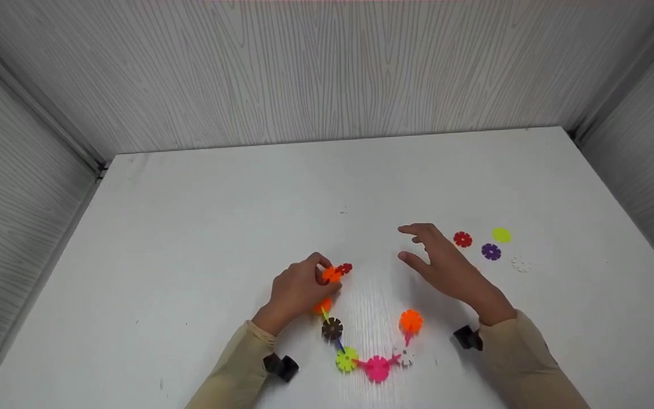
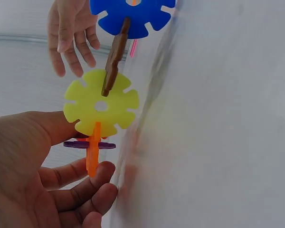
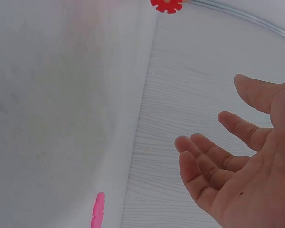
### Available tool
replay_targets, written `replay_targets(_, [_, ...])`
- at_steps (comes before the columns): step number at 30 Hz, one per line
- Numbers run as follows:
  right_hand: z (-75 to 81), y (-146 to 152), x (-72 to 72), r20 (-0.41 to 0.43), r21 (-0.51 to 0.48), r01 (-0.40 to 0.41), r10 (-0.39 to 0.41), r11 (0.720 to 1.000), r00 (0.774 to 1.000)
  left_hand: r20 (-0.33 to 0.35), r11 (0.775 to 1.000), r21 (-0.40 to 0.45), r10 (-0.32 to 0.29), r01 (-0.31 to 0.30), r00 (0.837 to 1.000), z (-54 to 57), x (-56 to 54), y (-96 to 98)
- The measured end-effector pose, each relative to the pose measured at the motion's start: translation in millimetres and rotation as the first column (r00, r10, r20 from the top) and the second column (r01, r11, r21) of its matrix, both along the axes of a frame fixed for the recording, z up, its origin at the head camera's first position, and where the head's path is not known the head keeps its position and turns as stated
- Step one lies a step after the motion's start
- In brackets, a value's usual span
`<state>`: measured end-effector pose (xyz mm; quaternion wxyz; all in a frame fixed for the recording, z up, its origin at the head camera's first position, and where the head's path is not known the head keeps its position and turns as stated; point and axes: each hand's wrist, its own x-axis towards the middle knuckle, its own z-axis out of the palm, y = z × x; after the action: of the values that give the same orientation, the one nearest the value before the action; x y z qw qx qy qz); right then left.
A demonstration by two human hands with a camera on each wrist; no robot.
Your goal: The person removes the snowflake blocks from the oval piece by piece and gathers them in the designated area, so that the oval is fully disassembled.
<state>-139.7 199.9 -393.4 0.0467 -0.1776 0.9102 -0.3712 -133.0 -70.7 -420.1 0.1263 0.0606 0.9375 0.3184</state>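
Observation:
My left hand (image 1: 301, 287) pinches the upper left end of a chain of notched plastic discs, where an orange disc (image 1: 331, 275) and a small red disc (image 1: 345, 268) stick out past the fingers. From there the chain curves toward me through a brown disc (image 1: 332, 328), a lime disc (image 1: 346, 359) and a pink disc (image 1: 377, 369), ending at another orange disc (image 1: 411, 321). In the left wrist view, a purple disc (image 2: 71, 144) slots across an orange one near the fingertips. My right hand (image 1: 452, 267) hovers with spread, relaxed fingers, holding nothing.
Right of my right hand lie loose discs: a red one (image 1: 463, 239), a purple one (image 1: 491, 251), a yellow one (image 1: 501, 234) and a clear one (image 1: 521, 264). The white table (image 1: 219, 216) meets wood-grain panels (image 1: 315, 74) behind and at both sides.

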Motion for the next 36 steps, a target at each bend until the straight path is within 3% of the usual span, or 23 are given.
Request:
replay_targets(12, [-3.0, -6, 2.6, 0.018, -0.017, -0.038, 0.038, 0.999, 0.999, -0.021, 0.981, 0.186, -0.051, 0.054, 0.998, 14.3, -1.9, 12.7])
replay_targets(21, [-5.3, -14, 3.7, 0.036, -0.003, -0.113, 0.113, 0.994, 0.993, -0.092, 0.952, 0.275, -0.112, 0.133, 0.989, 19.1, -2.8, 29.5])
replay_targets(27, [-6.4, -18, 5.2, 0.037, 0.007, -0.145, 0.145, 0.989, 0.989, -0.139, 0.941, 0.292, -0.133, 0.169, 0.981, 20.4, -3.4, 34.0])
replay_targets(36, [-7.9, -18, 5.8, -0.080, -0.011, -0.154, 0.152, 0.988, 0.985, -0.127, 0.942, 0.293, -0.130, 0.162, 0.983, 19.8, -7.1, 34.0])
